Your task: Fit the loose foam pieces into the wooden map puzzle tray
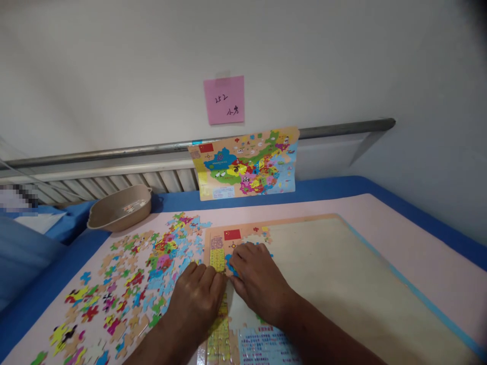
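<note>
While our left hand (200,294) and right hand (256,279) curl over the puzzle board (323,263), grip too hidden to tell, we see the yellow left strip (218,339) and near text panel (262,344) assembled, the right bare, loose pieces (163,243) scattered left.

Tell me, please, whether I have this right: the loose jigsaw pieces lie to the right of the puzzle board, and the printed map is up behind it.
Not quite: the head view shows the loose jigsaw pieces lying to the left of the puzzle board; the printed map is indeed up behind it.
</note>
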